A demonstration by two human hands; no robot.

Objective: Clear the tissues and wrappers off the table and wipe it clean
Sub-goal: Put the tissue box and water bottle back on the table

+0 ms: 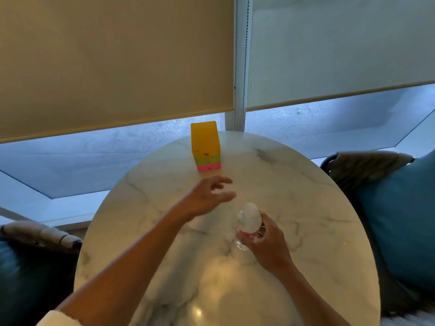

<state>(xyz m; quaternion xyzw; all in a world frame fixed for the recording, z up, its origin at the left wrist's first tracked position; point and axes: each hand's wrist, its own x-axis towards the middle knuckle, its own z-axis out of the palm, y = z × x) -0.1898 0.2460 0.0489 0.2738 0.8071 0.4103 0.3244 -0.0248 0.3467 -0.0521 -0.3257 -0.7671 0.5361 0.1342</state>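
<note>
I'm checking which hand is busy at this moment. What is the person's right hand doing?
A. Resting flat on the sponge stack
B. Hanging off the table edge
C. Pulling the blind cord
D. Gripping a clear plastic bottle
D: the right hand has its fingers curled round the clear plastic bottle over the marble table, while the left hand hovers open.

Position: on the person's head, near and above the round table (306, 184).
Direction: forward and down, toward the window blinds (117, 67).
</note>
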